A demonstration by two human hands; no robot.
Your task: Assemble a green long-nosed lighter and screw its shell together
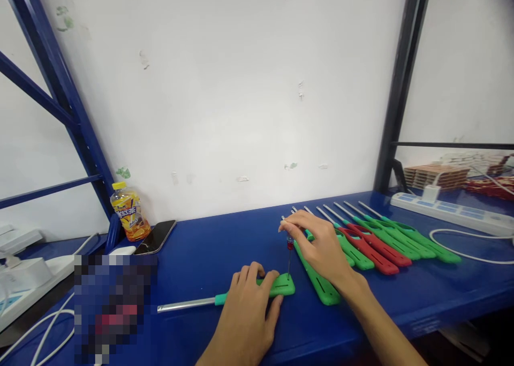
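A green long-necked lighter [283, 285] with a silver metal tube lies flat on the blue tabletop. My left hand [251, 307] is closed over its handle and presses it against the surface. In my right hand [317, 243] is a small screwdriver [289, 251] with a red band, pinched at the top and held upright. The screwdriver's tip meets the end of the green handle, by a small hole. Close under my right forearm lies another green lighter [321, 280]. My palm and fingers hide the middle of the held lighter.
Several green lighters and red lighters [373, 253] lie in a row to the right. A drink bottle [130, 210] and a phone [158, 236] are at the back left. A white power strip [453, 210] with a cable lies at the right. Blue rack posts stand at both sides.
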